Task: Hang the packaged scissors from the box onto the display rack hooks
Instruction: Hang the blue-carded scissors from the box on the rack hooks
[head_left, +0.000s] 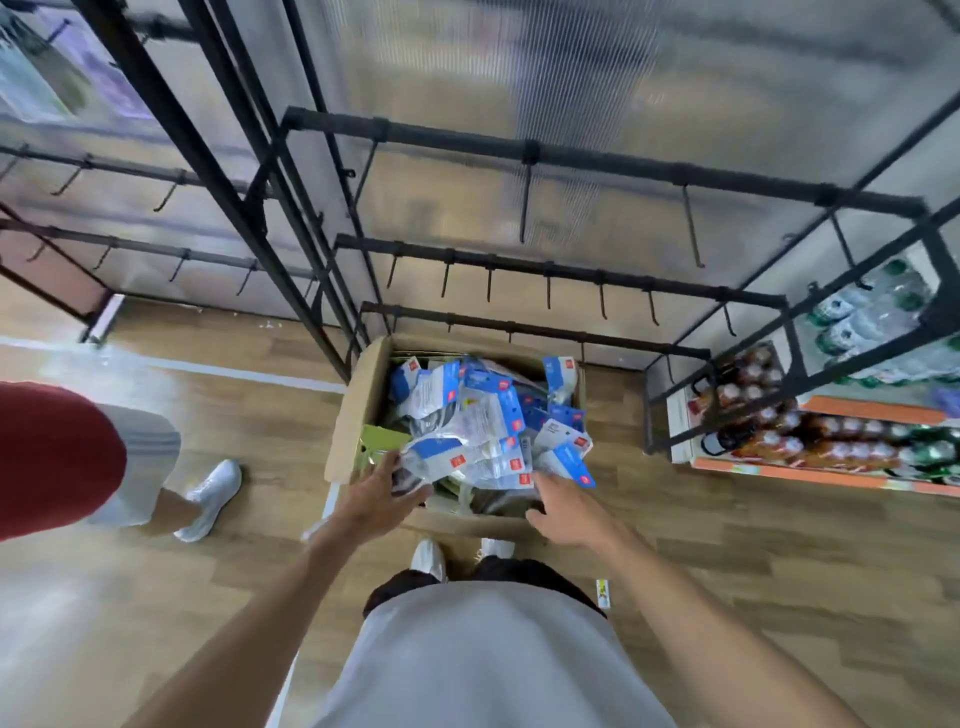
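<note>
Open cardboard box (349, 410) on the floor below the display rack hooks (548, 299), heaped with packaged scissors (470, 415). Left hand (376, 499) touches the nearest packet, fingers spread; right hand (563, 506), fingers loosely extended, at the heap's near right edge, holding nothing.

Both arms reach down; left grip (382, 491) and right grip (563, 506) fingers spread.
</note>
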